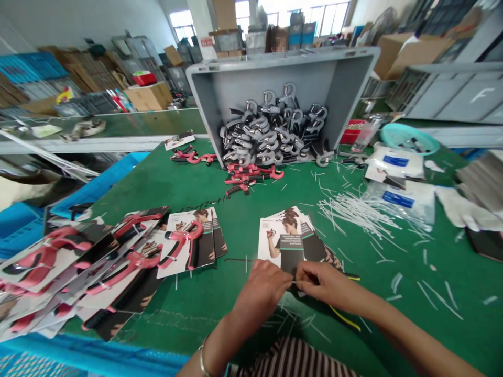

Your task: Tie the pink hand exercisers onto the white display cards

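My left hand (265,287) and my right hand (323,281) meet at the lower edge of a stack of printed product cards (288,251). The fingers of both are closed in a pinch, and a short bit of white cable tie shows between the fingertips. The rest of it is hidden by the fingers. A tool with yellow handles (346,318) lies under my right forearm, its head hidden. To the left, a red hand grip exerciser (184,243) lies on a card. Further left is a heap of red grips on cards (126,269).
A tipped grey crate (200,99) full of grey hand grips (267,133) stands at the back. Loose red grips (251,173) lie before it. At right are scattered white cable ties (357,214), plastic bags (404,201), a glove (467,209) and a turquoise bowl (428,139).
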`<state>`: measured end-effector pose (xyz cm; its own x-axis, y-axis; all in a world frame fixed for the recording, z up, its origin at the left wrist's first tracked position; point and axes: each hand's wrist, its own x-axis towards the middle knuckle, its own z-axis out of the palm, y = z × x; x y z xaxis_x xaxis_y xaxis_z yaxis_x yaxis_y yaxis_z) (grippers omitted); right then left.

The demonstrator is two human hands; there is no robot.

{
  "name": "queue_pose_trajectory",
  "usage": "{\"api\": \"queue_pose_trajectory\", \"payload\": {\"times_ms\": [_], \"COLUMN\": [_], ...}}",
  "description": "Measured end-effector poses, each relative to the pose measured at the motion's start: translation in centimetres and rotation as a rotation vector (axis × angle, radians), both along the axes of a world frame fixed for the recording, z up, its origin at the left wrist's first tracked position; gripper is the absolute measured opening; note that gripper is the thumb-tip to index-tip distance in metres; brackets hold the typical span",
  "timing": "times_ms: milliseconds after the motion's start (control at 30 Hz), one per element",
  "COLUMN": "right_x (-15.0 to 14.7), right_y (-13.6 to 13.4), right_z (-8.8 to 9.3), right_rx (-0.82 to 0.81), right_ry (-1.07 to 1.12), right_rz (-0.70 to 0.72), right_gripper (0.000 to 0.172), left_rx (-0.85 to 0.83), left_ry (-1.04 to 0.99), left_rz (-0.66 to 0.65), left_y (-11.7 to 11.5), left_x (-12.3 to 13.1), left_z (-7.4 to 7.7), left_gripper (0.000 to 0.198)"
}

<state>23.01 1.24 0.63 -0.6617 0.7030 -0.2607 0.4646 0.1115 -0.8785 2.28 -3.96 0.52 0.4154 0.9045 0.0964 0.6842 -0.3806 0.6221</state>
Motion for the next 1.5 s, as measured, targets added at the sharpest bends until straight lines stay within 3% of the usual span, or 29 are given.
{"api": "queue_pose_trajectory", "payload": {"times_ms": [100, 267, 400, 467, 633, 733, 833, 1000, 1133, 1233, 1367, 1500], "right_x": [-0.3, 0.1, 0.2, -0.1, -0.9, -1.4, -1.9, -1.8, -1.4, -1.8, -2.7, -2.3], "right_y": [0.3, 0.8, 0.7, 0.4, -1.4, -2.3, -2.6, -2.4, -1.7, -1.3, -1.3, -1.4], "right_z": [0.4, -0.3, -1.3, -1.8, -2.2, -2.0, -1.8, -2.2, -3.4, -4.3, -5.2, -4.9], "right_rx": [-0.048, -0.313, -0.455, -0.506, -0.595, -0.543, -0.449, -0.393, -0.382, -0.417, -0.427, -0.408], "right_ry": [0.066, 0.321, 0.622, 0.704, 0.677, 0.623, 0.547, 0.478, 0.553, 0.642, 0.685, 0.693], "right_rz": [-0.053, -0.316, -0.558, -0.597, -0.477, -0.368, -0.346, -0.382, -0.542, -0.595, -0.624, -0.647], "right_gripper": [0.015, 0.023, 0.023, 0.024, 0.020, 0.023, 0.027, 0.032, 0.027, 0.027, 0.028, 0.028], "left_rx": [-0.127, -0.425, -0.603, -0.632, -0.658, -0.647, -0.601, -0.426, -0.240, -0.364, -0.498, -0.472], "left_ry": [-0.176, -0.573, -0.782, -0.831, -0.882, -0.864, -0.785, -0.606, -0.546, -0.625, -0.833, -0.859], "left_rz": [0.133, 0.395, 0.436, 0.440, 0.451, 0.443, 0.444, 0.417, 0.637, 0.760, 0.690, 0.625], "left_y": [-0.4, -0.9, -1.6, -1.8, -1.8, -1.8, -2.0, -1.9, 0.1, 1.9, 3.1, 3.5], "left_x": [0.3, 0.2, 0.4, 0.6, 1.0, 1.2, 1.6, 1.3, -0.8, -1.9, -1.3, -0.6], "left_z": [-0.9, -1.4, -1.1, -0.9, -0.8, -0.9, -1.1, -1.4, -2.4, -3.7, -5.0, -4.4], "left_gripper": [0.015, 0.018, 0.019, 0.020, 0.019, 0.019, 0.019, 0.018, 0.027, 0.036, 0.050, 0.045]}}
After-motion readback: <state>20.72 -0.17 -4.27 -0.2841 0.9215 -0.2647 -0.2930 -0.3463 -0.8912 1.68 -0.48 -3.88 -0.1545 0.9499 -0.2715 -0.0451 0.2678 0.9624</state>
